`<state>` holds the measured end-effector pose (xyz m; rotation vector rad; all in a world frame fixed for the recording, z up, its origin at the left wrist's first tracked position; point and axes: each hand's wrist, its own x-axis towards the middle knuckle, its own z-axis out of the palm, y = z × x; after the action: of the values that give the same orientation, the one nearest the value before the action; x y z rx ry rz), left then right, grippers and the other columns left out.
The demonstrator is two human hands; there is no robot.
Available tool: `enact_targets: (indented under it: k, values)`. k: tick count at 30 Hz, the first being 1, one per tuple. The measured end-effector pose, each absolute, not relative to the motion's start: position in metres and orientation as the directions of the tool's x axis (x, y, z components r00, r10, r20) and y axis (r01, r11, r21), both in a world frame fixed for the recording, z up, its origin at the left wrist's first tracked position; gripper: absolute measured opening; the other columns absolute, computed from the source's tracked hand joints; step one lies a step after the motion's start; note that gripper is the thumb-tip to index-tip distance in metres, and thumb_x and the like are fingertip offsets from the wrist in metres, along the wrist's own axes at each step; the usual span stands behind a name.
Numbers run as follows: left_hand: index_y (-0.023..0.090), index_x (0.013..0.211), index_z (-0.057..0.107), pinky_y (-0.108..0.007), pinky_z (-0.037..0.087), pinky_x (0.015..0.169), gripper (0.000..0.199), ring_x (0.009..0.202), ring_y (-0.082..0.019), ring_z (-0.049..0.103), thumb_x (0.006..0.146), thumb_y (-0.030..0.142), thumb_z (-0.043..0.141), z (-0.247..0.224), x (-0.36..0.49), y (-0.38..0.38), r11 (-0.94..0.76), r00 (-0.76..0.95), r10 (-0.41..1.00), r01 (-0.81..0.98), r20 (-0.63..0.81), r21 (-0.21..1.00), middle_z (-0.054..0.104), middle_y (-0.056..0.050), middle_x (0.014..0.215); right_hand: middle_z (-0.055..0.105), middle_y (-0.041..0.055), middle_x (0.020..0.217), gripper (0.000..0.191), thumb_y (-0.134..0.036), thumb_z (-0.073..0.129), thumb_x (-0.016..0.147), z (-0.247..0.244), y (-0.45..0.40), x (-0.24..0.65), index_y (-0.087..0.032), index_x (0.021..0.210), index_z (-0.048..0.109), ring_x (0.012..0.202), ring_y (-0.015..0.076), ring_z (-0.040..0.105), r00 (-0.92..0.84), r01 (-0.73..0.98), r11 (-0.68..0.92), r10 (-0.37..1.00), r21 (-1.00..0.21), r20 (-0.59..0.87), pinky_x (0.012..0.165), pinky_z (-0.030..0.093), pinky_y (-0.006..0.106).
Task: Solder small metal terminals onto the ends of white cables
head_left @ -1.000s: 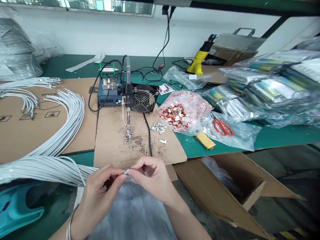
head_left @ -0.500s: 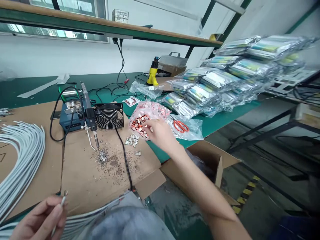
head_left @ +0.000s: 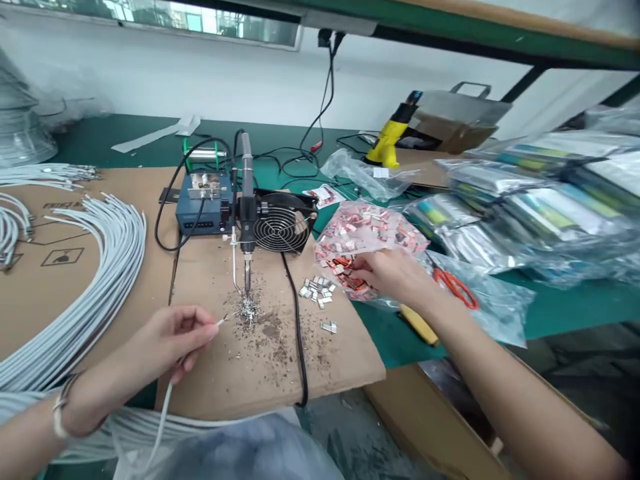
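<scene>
My left hand (head_left: 183, 337) pinches a white cable (head_left: 163, 417) close to its stripped end, which points right over the cardboard; the rest hangs toward my lap. The fingers of my right hand (head_left: 387, 272) reach into the mouth of a clear plastic bag (head_left: 373, 227) full of small red-and-white parts (head_left: 347, 267). Its thumb and forefinger are drawn together among them; whatever they grip is hidden. Left of the bag lie several small metal connectors (head_left: 316, 291), with a couple more (head_left: 329, 327) nearer me. A soldering iron (head_left: 247, 200) stands tip-down in its holder over solder scraps (head_left: 247, 310).
Behind the iron are a blue soldering station (head_left: 200, 210) and a black fan (head_left: 283, 223). A bundle of white cables (head_left: 107, 280) lies left. Orange-handled scissors (head_left: 455, 288), a yellow tool (head_left: 419, 325), a yellow heat gun (head_left: 387, 143) and stacked silvery packets (head_left: 530, 207) are right.
My left hand has come up and right with the cable, over the cardboard. My right hand stays at the bag, fingers deeper among the parts. The view has shifted left and closer.
</scene>
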<state>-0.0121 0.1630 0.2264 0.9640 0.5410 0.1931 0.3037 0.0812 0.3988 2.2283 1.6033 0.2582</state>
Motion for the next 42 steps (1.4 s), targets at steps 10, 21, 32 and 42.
enact_targets:
  k: [10, 21, 32, 42]
  values:
    - [0.010, 0.084, 0.052, -0.013, 0.023, 0.033, 0.026, 0.039, -0.003, 0.029, 0.079, 0.035, 0.054, 0.235, 0.021, 0.186, 0.468, 0.928, 0.275, 0.101, -0.253, 0.878, 0.040, 0.005, 0.054, 0.049, 0.0011, 0.049, 0.016, -0.023, 0.065, 0.074, 0.411, 0.081, 0.300, -0.019, 0.063, 0.054, 0.046, 0.0125, 0.041, 0.264, 0.876, -0.183, 0.956, 0.446, -0.126, 0.050, 0.022, 0.027]
    - [0.011, 0.085, 0.057, -0.013, 0.020, 0.033, 0.022, 0.037, -0.002, 0.025, 0.078, 0.033, 0.056, 0.231, 0.022, 0.185, 0.454, 0.924, 0.293, 0.093, -0.247, 0.886, 0.041, 0.005, 0.054, 0.060, 0.0008, 0.071, 0.008, -0.024, 0.052, 0.083, 0.361, 0.077, 0.202, -0.019, 0.090, 0.051, 0.057, 0.0116, 0.056, 0.044, 0.940, -0.102, 0.983, -0.325, -0.180, 0.051, 0.043, 0.023]
    - [0.011, 0.087, 0.062, -0.014, 0.015, 0.033, 0.028, 0.036, -0.003, 0.023, 0.075, 0.036, 0.057, 0.232, 0.024, 0.185, 0.427, 0.887, 0.370, 0.103, -0.278, 0.898, 0.035, 0.006, 0.045, 0.061, 0.0005, 0.067, 0.014, -0.013, 0.057, 0.076, 0.313, 0.104, 0.176, -0.012, 0.089, 0.055, 0.055, 0.0086, 0.061, 0.214, 0.190, -0.608, 0.792, -0.771, -0.572, 0.054, 0.052, 0.018]
    - [0.011, 0.097, 0.058, -0.014, 0.017, 0.032, 0.031, 0.035, -0.003, 0.021, 0.080, 0.037, 0.053, 0.239, 0.022, 0.186, 0.416, 0.911, 0.288, 0.160, -0.296, 0.895, 0.031, 0.008, 0.043, 0.064, 0.0028, 0.064, 0.012, -0.014, 0.064, 0.073, 0.317, 0.105, 0.173, -0.009, 0.080, 0.056, 0.058, 0.0082, 0.063, 0.255, 0.118, -0.628, 0.768, -0.769, -0.587, 0.055, 0.053, 0.014]
